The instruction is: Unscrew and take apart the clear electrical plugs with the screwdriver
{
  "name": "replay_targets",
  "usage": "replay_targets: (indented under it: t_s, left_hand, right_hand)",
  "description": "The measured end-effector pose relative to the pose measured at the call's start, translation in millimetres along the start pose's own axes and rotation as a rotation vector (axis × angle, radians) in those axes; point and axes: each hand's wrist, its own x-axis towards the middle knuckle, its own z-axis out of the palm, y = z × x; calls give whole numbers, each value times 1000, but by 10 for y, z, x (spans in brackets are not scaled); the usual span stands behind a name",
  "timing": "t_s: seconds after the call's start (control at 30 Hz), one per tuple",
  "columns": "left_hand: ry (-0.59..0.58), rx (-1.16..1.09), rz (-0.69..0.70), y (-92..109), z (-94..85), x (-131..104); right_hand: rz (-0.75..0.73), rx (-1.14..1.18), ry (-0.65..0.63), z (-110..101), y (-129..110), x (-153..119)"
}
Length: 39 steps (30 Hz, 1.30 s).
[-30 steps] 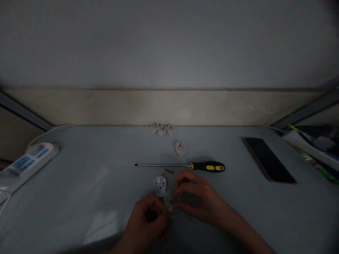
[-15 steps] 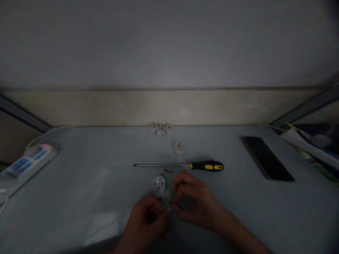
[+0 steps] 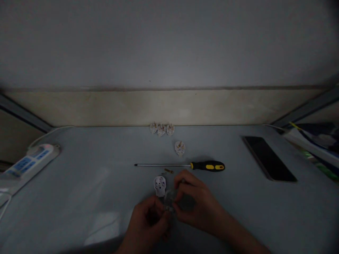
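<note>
My left hand [image 3: 148, 220] is closed, thumb and forefinger pinching a small clear plastic plug part [image 3: 169, 198] near the front of the table. Close against that part's right side, my right hand [image 3: 194, 197] has its fingers curled and pinched; what lies between them is too dark and small to make out. Just beyond my fingers a white plug shell [image 3: 160, 185] lies with its hollow, holed inside facing up. A brass pin [image 3: 168, 171] and a tiny metal piece [image 3: 163, 173] rest behind the shell.
A yellow-and-black screwdriver [image 3: 208, 166] lies crosswise past my hands. One plug piece with brass pins [image 3: 180, 148] sits beyond it, and a row of similar plug pieces [image 3: 161, 129] lines the back edge. Power strip [image 3: 34, 162] at left; phone [image 3: 268, 158] and papers [image 3: 304, 141] at right.
The clear plug part has tilted slightly between my hands, and my right fingers have shifted a little against it. Things on the table keep their places; the view has moved slightly.
</note>
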Motion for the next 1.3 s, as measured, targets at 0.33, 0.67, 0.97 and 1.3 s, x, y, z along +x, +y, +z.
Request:
replay_targets:
  t_s: [0.33, 0.67, 0.97, 1.3]
  left_hand:
    - [30, 4, 36, 24, 17, 9]
    - [39, -31, 46, 7, 0, 7]
    - [64, -31, 11, -9, 22, 6]
    - [-30, -41, -36, -48, -33, 4]
  right_hand:
    - [-142, -106, 125, 76, -53, -16]
    - [-364, -229, 125, 56, -126, -42]
    - [-139, -98, 319, -108, -76, 54]
    - [161, 26, 157, -121, 111, 80]
